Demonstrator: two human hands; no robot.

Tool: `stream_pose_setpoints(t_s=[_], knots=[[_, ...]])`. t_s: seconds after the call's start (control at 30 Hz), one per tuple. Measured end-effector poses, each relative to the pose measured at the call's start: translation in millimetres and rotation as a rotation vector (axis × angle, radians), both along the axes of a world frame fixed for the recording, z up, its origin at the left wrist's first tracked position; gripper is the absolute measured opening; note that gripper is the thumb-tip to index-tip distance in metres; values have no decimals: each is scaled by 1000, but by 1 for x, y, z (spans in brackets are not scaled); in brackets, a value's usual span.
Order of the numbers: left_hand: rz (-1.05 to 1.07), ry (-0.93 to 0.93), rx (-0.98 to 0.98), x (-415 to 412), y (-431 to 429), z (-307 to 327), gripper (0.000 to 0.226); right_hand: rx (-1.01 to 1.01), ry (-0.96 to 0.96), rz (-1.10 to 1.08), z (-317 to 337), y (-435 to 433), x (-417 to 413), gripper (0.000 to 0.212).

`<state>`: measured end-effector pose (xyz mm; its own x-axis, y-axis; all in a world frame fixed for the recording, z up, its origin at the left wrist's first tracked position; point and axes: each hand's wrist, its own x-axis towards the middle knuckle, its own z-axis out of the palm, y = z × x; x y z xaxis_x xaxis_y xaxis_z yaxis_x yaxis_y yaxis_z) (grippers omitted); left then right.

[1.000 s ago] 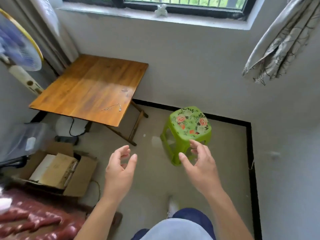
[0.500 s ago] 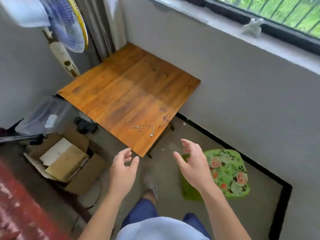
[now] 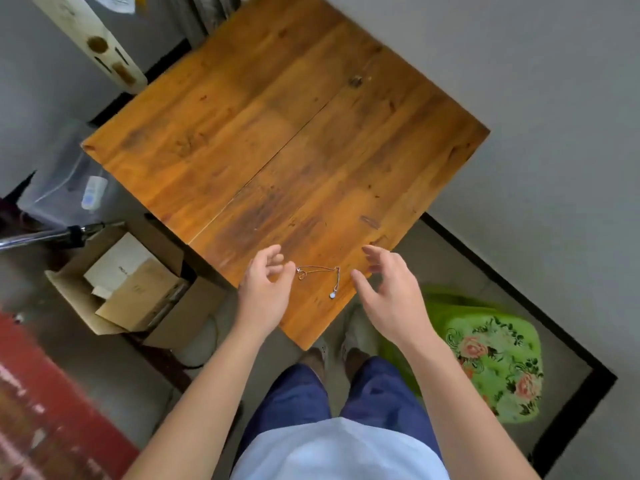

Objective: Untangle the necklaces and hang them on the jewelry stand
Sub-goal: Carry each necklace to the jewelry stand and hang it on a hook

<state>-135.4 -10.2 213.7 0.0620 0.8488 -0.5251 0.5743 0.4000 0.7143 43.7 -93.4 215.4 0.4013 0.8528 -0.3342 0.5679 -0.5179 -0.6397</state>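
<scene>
A thin chain necklace (image 3: 320, 277) with a small pale pendant lies in a loose tangle near the front corner of the wooden table (image 3: 284, 133). My left hand (image 3: 265, 292) hovers just left of the chain, fingers loosely curled, holding nothing. My right hand (image 3: 388, 289) hovers just right of it, fingers spread and relaxed, also holding nothing. Neither hand touches the chain. No jewelry stand is in view.
A green flowered plastic stool (image 3: 491, 358) stands on the floor at my right. An open cardboard box (image 3: 135, 289) with smaller boxes sits left of the table. A fan's pole (image 3: 93, 43) rises at the back left, and a red patterned cover (image 3: 41, 410) lies at the lower left.
The view has swung from the stool to straight down over the table. Both hands have come forward over the table's corner and now flank the necklace.
</scene>
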Motion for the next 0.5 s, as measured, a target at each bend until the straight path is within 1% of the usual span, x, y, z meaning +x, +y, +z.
stream_pose_setpoints(t_s=[0.13, 0.2, 0.27, 0.33, 0.4, 0.5], knots=[[0, 74, -76, 5, -4, -65, 42, -112, 42, 56, -65, -2, -8, 46], [-49, 140, -52, 4, -12, -97, 43, -154, 48, 67, -95, -7, -10, 47], [-112, 207, 19, 1, -21, -124, 43, -187, 42, 77, -118, -15, -14, 45], [-148, 258, 121, -1, -30, -144, 43, -176, 20, 81, -134, -23, -17, 43], [-134, 297, 226, 0, -34, -155, 42, -116, -3, 77, -147, -28, -20, 40], [-93, 321, 348, 5, -37, -164, 33, -23, -54, 52, -160, -30, -23, 36]])
